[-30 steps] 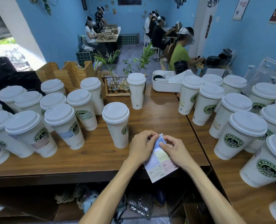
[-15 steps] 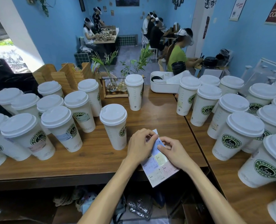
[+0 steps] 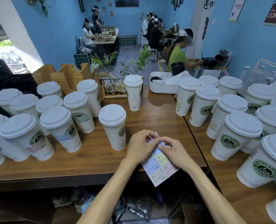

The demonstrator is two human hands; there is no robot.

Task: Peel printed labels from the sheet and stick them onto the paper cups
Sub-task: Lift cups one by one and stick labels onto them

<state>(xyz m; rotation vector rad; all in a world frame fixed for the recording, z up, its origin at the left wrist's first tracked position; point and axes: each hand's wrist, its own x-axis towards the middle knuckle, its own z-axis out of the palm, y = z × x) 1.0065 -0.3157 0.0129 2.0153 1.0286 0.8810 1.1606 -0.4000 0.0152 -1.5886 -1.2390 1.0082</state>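
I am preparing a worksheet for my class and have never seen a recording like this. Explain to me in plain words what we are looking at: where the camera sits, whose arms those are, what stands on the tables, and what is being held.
There is no machine here. A person wears a wide-angle camera on the head, so the picture looks forward and down along their own bare arms. The left hand and the right hand together hold a label sheet with pastel printed labels, over the near edge of the wooden table. The fingers of both hands meet at the sheet's top end, apparently working a label loose.

Many white lidded paper cups with a green coffee logo stand on the table. The nearest cup is just beyond the left hand. Some cups on the left, such as one cup, already carry a label. A white tray and small plants in glass vases stand further back. Other people work in the background.
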